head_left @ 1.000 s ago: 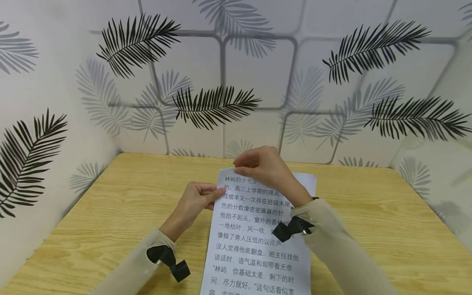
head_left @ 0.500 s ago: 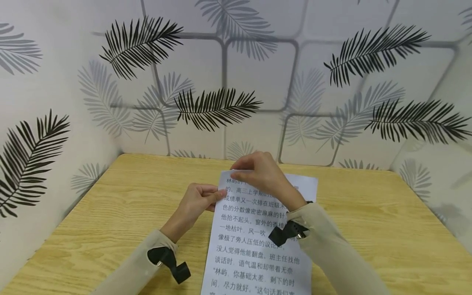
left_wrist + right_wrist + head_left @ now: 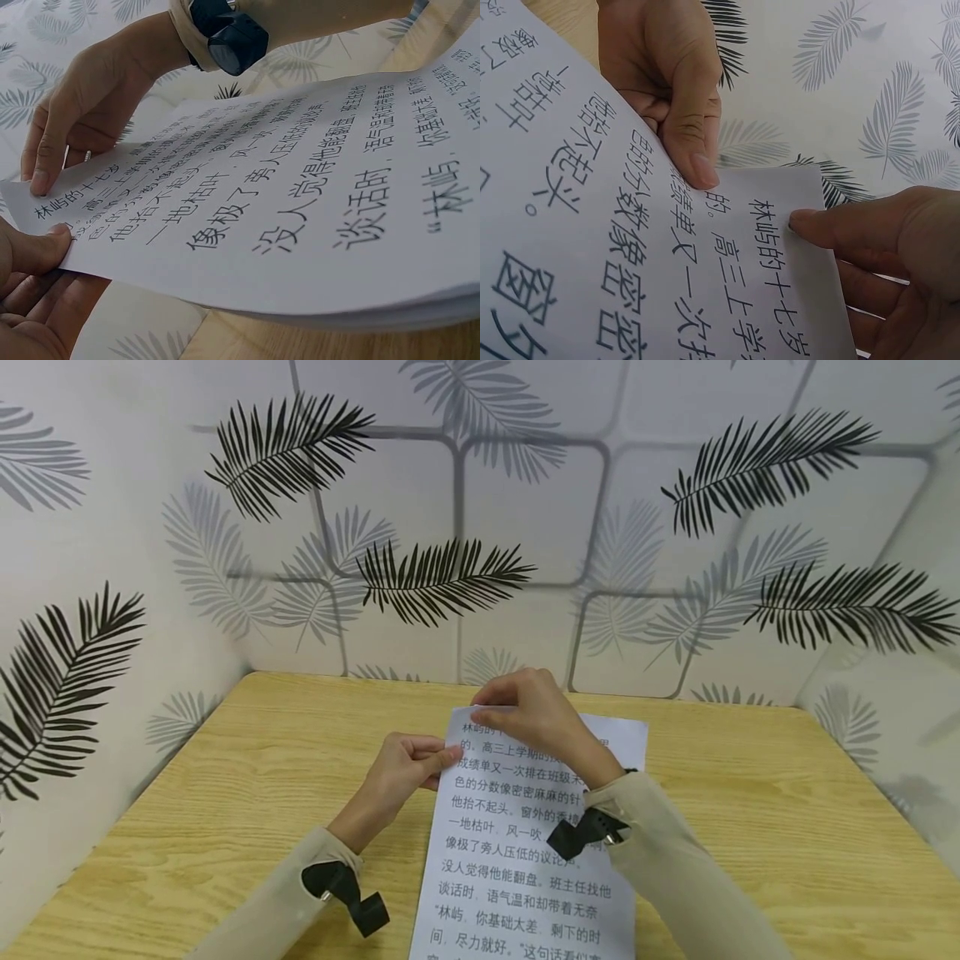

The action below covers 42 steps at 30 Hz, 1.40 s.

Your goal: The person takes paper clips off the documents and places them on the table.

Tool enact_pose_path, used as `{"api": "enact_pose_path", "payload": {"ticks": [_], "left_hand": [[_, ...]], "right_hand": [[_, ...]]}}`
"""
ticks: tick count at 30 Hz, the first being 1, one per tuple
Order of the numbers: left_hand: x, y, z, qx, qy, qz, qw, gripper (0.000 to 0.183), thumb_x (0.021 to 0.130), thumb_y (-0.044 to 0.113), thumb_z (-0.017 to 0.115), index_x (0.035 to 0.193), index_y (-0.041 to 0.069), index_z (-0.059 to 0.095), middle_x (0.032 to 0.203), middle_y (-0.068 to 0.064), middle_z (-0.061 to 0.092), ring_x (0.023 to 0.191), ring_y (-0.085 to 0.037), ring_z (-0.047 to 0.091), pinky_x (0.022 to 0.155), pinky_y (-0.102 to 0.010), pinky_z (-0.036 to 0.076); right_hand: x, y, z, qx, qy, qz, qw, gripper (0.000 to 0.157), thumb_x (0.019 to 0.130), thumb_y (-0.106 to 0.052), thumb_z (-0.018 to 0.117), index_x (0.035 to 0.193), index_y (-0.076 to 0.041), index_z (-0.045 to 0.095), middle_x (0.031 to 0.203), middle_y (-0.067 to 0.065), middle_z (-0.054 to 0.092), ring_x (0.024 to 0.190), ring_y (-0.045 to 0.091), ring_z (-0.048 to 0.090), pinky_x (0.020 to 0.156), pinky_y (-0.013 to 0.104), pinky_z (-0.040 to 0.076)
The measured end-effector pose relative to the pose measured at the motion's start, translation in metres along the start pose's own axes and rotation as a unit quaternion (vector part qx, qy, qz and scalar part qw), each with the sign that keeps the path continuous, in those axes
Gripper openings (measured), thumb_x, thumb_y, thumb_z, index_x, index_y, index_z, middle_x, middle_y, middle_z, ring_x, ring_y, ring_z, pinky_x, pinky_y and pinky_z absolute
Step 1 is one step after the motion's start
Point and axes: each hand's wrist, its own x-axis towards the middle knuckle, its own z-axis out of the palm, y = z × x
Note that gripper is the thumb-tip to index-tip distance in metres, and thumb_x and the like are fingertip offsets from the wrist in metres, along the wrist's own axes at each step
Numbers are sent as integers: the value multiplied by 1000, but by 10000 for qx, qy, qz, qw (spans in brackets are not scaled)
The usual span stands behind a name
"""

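Observation:
A stack of white paper sheets printed with large Chinese characters is held up at its far end, tilted over the table. My left hand pinches its left edge near the upper corner, thumb on the printed face and fingers behind. At the top edge, close to that same corner, my right hand has its thumb on the front and its fingers behind the paper, as the right wrist view also shows. Layered edges of the paper appear in the left wrist view. Part of the top text line is hidden behind the right hand.
A wood-grain table lies under the paper, reaching back to a wall with a leaf pattern. Side walls rise at left and right. Black camera straps sit on both wrists, over beige sleeves.
My right hand has come down slightly and to the left, its thumb now lower on the paper's front. The left hand keeps its pinch. Between the last two frames almost nothing differs.

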Motion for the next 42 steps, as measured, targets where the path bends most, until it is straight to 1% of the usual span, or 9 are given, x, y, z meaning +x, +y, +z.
{"api": "enact_pose_path", "payload": {"ticks": [7,15,23,28,36,42], "left_hand": [[1,-4,-1,-30,-120,64,9999,26,94,10,64,106,-12,68,91,-19,72,75,-21,72,70,-32,59],[2,-4,-1,-3,-111,52,9999,26,93,11,65,106,-11,68,92,-19,72,75,-22,72,71,-34,59],[2,-7,-2,30,-155,137,9998,27,94,11,64,107,-13,67,92,-19,72,76,-21,72,71,-33,59],[2,-8,-2,40,-139,103,9998,28,94,11,64,107,-13,67,92,-19,72,75,-20,72,71,-32,59],[2,-8,-3,54,-160,86,9998,28,94,11,64,106,-14,67,92,-20,72,74,-20,72,70,-31,59],[3,-11,-2,28,-136,46,9999,27,94,10,64,105,-14,67,91,-19,72,73,-18,72,69,-30,59]], "right_hand": [[0,1,0,55,-64,-121,9999,9,85,-10,74,94,-6,74,92,5,73,90,19,70,87,35,55],[0,1,-1,213,-82,-255,9994,3,86,-6,72,89,-6,73,87,3,73,80,14,69,77,29,56],[2,5,1,371,-316,-308,9983,7,84,-6,74,90,-7,70,85,3,72,80,15,69,78,32,55],[2,6,2,357,-272,-422,9981,7,83,-4,75,89,-6,70,83,4,72,78,15,70,77,32,56],[2,3,-1,232,-284,-501,9981,6,84,-5,74,88,-6,71,82,3,72,76,14,69,74,30,56],[2,5,-1,318,-386,-437,9978,7,84,-5,74,88,-7,69,84,4,72,79,15,69,76,31,55]]}}
